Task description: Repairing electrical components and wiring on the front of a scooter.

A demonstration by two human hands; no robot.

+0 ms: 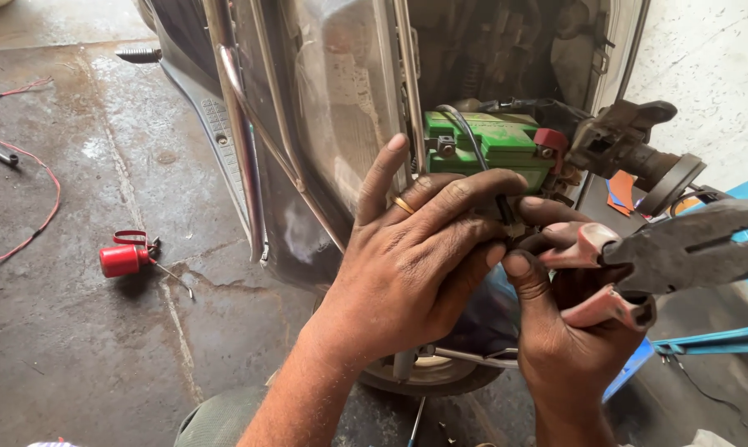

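The left hand curls over a black cable just below the green battery, hiding the grip. The right hand closes on pliers; their jaws run out of frame.

The left hand covers the spot where the fingers meet, so what they pinch cannot be seen. The pliers run off the right edge, blurry. The red wire leaves the left edge. The wheel is mostly hidden behind both wrists.
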